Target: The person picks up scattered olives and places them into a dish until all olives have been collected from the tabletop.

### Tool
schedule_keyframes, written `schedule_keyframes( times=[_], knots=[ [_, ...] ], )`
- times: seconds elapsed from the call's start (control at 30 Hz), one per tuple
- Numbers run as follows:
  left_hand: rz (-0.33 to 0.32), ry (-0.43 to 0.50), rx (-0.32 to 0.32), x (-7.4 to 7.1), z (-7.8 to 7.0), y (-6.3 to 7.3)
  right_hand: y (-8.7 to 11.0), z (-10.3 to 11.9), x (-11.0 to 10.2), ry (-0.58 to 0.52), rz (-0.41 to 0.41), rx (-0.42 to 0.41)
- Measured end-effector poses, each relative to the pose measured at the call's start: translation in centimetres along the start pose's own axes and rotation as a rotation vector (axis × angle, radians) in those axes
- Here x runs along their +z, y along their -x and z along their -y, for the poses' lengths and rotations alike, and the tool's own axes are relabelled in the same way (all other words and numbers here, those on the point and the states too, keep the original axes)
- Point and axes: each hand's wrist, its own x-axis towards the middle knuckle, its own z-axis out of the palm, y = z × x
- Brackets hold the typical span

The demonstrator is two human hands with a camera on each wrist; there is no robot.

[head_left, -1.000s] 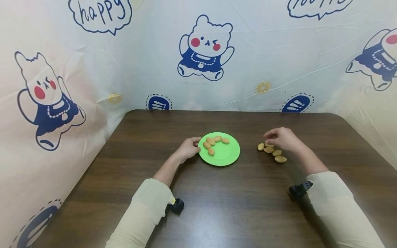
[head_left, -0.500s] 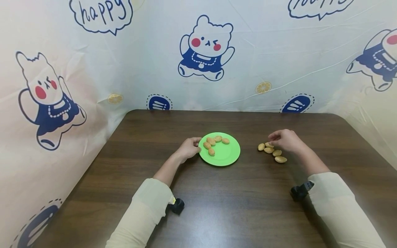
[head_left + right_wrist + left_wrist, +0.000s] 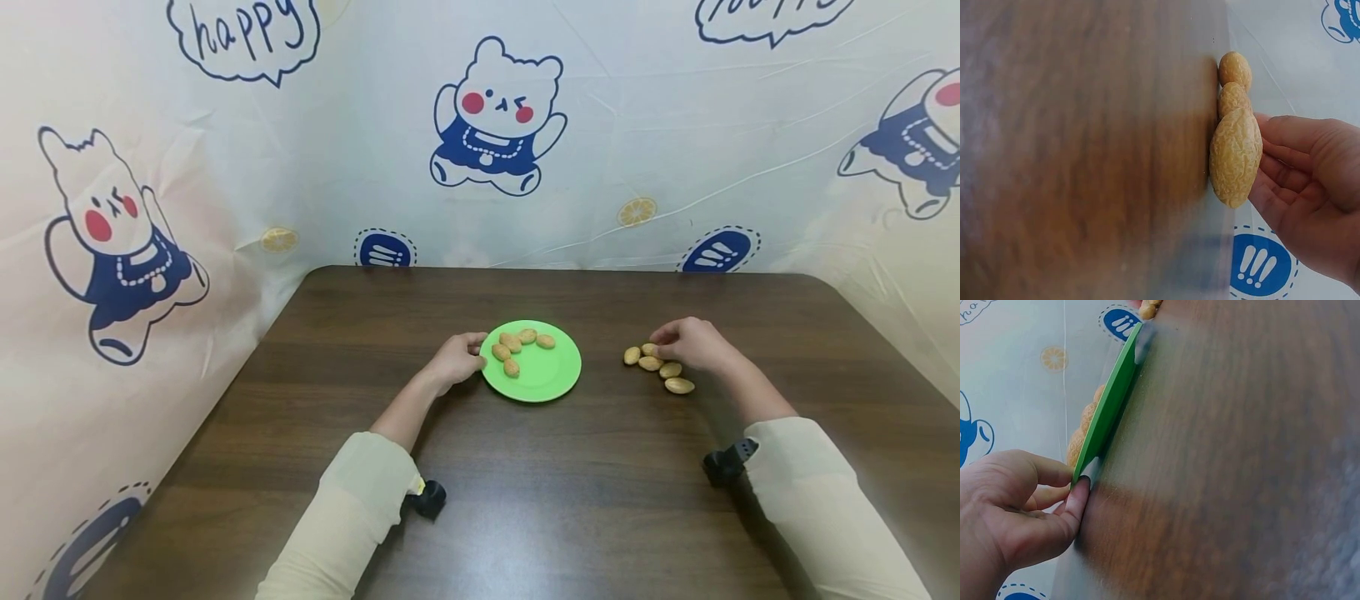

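Note:
On the table lies a green plate [image 3: 543, 379] with several unshelled peanuts [image 3: 511, 342] along its left and far part. My left hand [image 3: 453, 362] pinches the plate's left rim between thumb and fingers; the left wrist view shows the thumb [image 3: 1077, 499] at the rim's lower side. To the right is a loose group of peanuts [image 3: 670, 370]. My right hand [image 3: 693, 343] pinches a peanut [image 3: 648, 349] at the far side of that group. In the right wrist view a large wrinkled peanut [image 3: 1235, 159] hides its fingertips.
The dark brown wooden table [image 3: 540, 483] extends around the plate and both forearms. Behind it hangs a pale printed cloth [image 3: 337, 150] with cartoon figures. A small black camera [image 3: 429, 500] sits at the left wrist, another black camera [image 3: 727, 463] at the right.
My right hand has shifted slightly right and down, its fingertips now lower at the far peanut. The left hand and the plate have stayed in place.

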Motion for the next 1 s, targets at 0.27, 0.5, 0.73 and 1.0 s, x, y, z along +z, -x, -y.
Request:
schedule_keyframes(
  times=[0.27, 0.5, 0.73, 1.0],
  knots=[
    [-0.004, 0.008, -0.010, 0.09, -0.10, 0.03, -0.10, -0.19, 0.01, 0.015, 0.005, -0.013],
    [0.000, 0.014, -0.004, 0.11, -0.09, 0.03, -0.01, -0.18, 0.06, 0.023, 0.000, -0.022],
    [-0.003, 0.012, -0.005, 0.09, -0.09, 0.03, -0.17, -0.36, 0.17, 0.018, -0.003, -0.026],
    [-0.003, 0.001, -0.012, 0.07, -0.03, -0.01, -0.07, -0.10, 0.12, 0.015, -0.046, -0.017]
  ],
)
